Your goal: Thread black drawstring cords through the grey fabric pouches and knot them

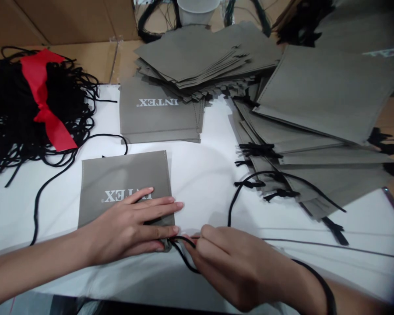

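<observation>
Head view: the gray pouch (121, 175) lay flat near the front of the white table (210, 170), a looped black cord (185, 259) emerging at its near right corner. Your left hand (131, 225) was spread over it, fingers extended, pressing down; your right hand (230, 258) was clenched around the cord, its fingertips partly hidden. Had your left palm eased off, a hard tug could have skewed the pouch; the slack loops could also have twisted or snagged. Loose cord trailing toward the pouch pile (321, 96) at right might have caught its knotted ends. More pouches (200, 65) were stacked behind; you couldn't tell whether any held anything. Left lay a cord bundle (9, 100) tied with a red strip (41, 105). Farther back stood a white cup (198, 11), its contents out of sight.
</observation>
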`<state>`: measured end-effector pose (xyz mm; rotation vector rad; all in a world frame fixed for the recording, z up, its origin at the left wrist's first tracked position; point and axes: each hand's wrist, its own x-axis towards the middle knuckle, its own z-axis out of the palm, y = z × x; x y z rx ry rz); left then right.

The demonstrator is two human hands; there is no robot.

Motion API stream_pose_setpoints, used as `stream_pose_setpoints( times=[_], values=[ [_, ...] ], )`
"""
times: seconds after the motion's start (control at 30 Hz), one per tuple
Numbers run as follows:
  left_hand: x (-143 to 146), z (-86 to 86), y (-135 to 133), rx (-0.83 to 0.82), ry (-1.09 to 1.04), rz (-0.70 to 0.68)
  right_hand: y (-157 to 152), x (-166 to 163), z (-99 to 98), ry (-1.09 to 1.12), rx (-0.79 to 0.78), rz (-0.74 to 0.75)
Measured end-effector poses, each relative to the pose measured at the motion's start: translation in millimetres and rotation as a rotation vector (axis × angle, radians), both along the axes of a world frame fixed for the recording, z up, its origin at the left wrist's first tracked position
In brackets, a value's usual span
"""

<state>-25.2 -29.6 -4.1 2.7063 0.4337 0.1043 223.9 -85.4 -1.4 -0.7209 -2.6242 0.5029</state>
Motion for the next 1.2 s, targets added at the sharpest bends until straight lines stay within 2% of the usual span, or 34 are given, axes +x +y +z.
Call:
stream_pose_setpoints(
  times=[0.13,0.27,0.43,0.6,0.83,1.0,1.1,1.2],
  values=[
    [0,-1.1,0,0.005,-0.005,-0.007,-1,-4,-2.2,-0.018,0.027,0.009],
    [-1,-2.7,0,0.018,-0.019,-0.008,2,2,2.0,-0.092,0.062,-0.045],
    [-1,-2.9,0,0.025,-0.018,0.000,-1,40,10.1,-0.237,-0.005,-0.183],
    [0,-1.8,0,0.008,-0.023,0.000,-5,69,10.2,-0.168,-0.065,-0.219],
    [0,0.3,-1,-0.031,0.013,0.004,-5,40,0.4,-0.130,-0.004,-0.182],
    [0,1.7,-1,-0.065,0.029,-0.003,0,15,-0.6,-0.125,-0.060,-0.070],
    [-1,3.8,2,-0.103,0.039,-0.001,2,19,3.6,-0.155,-0.088,-0.113],
    [-2,5.4,9,-0.135,0.048,-0.025,3,40,8.6,-0.212,-0.152,-0.182]
  ],
)
